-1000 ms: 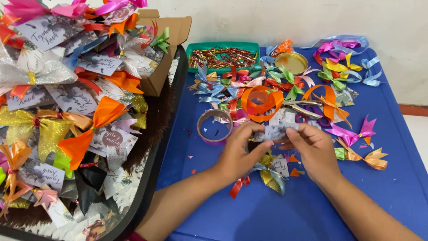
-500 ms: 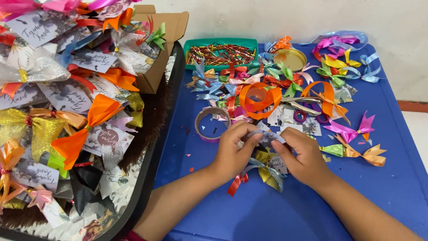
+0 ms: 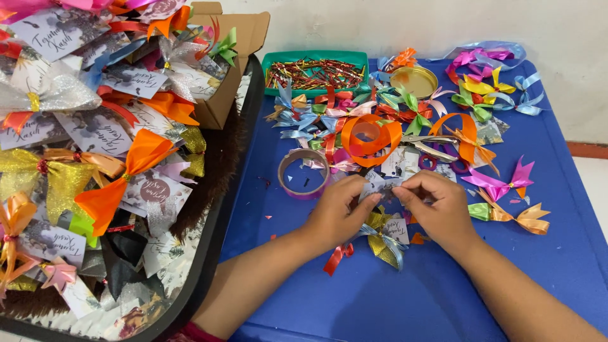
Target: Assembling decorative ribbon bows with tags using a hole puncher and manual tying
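1. Head view, looking down: my left hand [image 3: 339, 212] and my right hand [image 3: 437, 206] meet over the middle of the blue table [image 3: 557, 266], fingertips nearly touching.
2. Both hands pinch the same small printed paper tag [image 3: 382, 189]; my left thumb and fingers close on its left edge, my right thumb and forefinger on its right edge. Neither hand is spread wide.
3. Under my hands, nearer the table's near edge, lies a gold and pale blue ribbon bow [image 3: 383, 239] with a small white card [image 3: 398, 228] on it.
4. A red ribbon scrap [image 3: 337, 256] lies just beside my left wrist.
5. A roll of purple tape [image 3: 304, 173] stands just beyond my left hand, apart from it.
6. An orange ribbon coil [image 3: 370, 136] sits further back, amid a loose heap of coloured bows.
7. Scissors [image 3: 430, 147] lie just past my right hand, partly buried in ribbon.
8. At the far edge: a green tray [image 3: 316, 57] of red and gold twist ties, and a round gold lid [image 3: 413, 81] to its right.
9. A magenta bow [image 3: 503, 183] and an orange and green bow [image 3: 516, 215] lie near the right edge.
10. Off the left edge stands a black tub [image 3: 215, 221] heaped with bow-tied parcels; a cardboard box [image 3: 237, 57] leans at its far corner.
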